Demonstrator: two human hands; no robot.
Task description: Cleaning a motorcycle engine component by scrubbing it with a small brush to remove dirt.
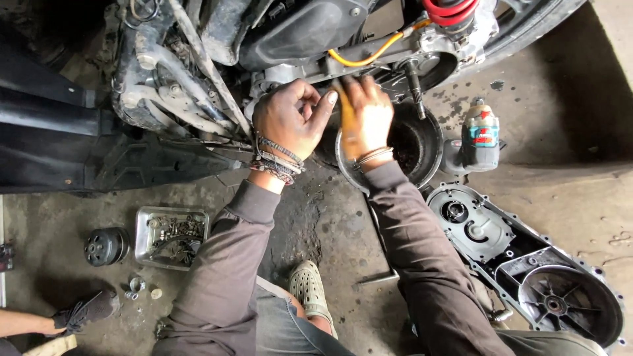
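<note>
The fingers of the left hand are curled into a loose fist against the scooter engine, holding nothing I can make out; the right hand has its fingers together, pressed down on a yellowish brush-like tool, blurred, at the rim of a round dark metal bowl; right of it on the concrete floor lies the detached engine cover; at left a metal tray of small parts, a black pulley beside it
</note>
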